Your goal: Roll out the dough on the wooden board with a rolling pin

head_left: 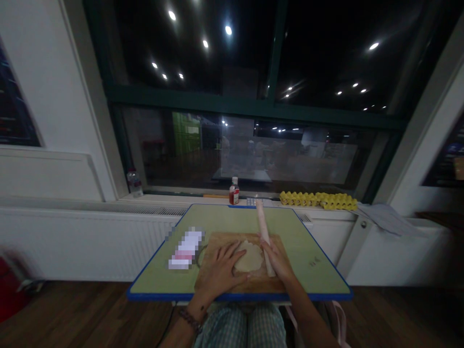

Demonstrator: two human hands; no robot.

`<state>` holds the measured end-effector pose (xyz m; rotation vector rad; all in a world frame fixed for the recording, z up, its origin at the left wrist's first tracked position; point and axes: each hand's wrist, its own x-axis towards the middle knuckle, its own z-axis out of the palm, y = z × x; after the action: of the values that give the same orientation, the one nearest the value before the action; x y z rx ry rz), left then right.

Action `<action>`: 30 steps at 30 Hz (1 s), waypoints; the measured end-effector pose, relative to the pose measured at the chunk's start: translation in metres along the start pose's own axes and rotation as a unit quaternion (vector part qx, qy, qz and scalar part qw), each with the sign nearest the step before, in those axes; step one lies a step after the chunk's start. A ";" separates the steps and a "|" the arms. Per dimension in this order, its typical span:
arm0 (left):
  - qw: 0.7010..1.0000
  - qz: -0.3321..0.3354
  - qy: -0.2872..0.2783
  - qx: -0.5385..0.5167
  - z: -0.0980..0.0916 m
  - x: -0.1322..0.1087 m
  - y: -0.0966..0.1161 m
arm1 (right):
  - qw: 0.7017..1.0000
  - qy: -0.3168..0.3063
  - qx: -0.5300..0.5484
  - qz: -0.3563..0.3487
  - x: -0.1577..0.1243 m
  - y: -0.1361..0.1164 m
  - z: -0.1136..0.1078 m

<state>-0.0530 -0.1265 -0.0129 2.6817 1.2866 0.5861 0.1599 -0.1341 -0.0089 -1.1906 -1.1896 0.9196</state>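
Observation:
A flat round of pale dough (249, 257) lies on a wooden board (210, 241) on a small green table with a blue edge (311, 241). My left hand (222, 270) rests flat on the board, fingers spread, its fingertips touching the dough's left side. My right hand (276, 258) is closed round the near end of a long pale rolling pin (261, 223). The pin runs away from me along the dough's right edge toward the table's far side.
A blurred white and pink object (185, 249) lies left of the board. On the windowsill behind stand a red-labelled bottle (234, 191), a clear bottle (134, 182), a yellow egg tray (318, 199) and papers (380, 215). A white radiator runs below the sill.

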 end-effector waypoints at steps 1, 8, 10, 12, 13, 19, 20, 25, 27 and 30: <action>1.000 0.006 -0.008 0.004 0.000 0.001 0.000 | 1.000 0.001 0.001 0.001 0.000 0.000 0.000; 0.999 -0.048 -0.020 0.016 0.009 0.010 0.012 | 1.000 -0.007 0.008 0.004 0.002 0.003 0.001; 0.998 -0.064 -0.002 0.018 0.013 0.011 0.017 | 1.000 -0.008 0.007 0.008 0.003 0.004 0.000; 0.996 -0.081 0.025 0.026 0.017 0.011 0.021 | 1.000 0.001 0.008 0.013 0.004 0.005 0.000; 0.995 -0.091 0.038 0.031 0.018 0.011 0.024 | 1.000 0.006 0.009 0.011 0.004 0.006 0.001; 0.990 -0.114 0.068 0.047 0.020 0.008 0.034 | 1.000 0.021 0.013 -0.015 0.005 0.007 0.002; 0.990 -0.111 0.069 0.047 0.019 0.007 0.035 | 0.999 0.022 0.020 -0.013 0.005 0.007 0.002; 0.993 -0.099 0.057 0.039 0.017 0.006 0.033 | 0.999 0.009 0.042 -0.023 0.007 0.008 0.003; 0.994 -0.093 0.042 0.034 0.016 0.006 0.032 | 0.999 -0.019 0.041 -0.020 0.006 0.009 0.003; 0.996 -0.082 0.033 0.027 0.018 0.006 0.029 | 0.999 -0.035 0.027 -0.003 0.004 0.013 0.001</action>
<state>-0.0210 -0.1390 -0.0203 2.5852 1.5424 0.6328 0.1604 -0.1276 -0.0206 -1.1196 -1.2162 0.9904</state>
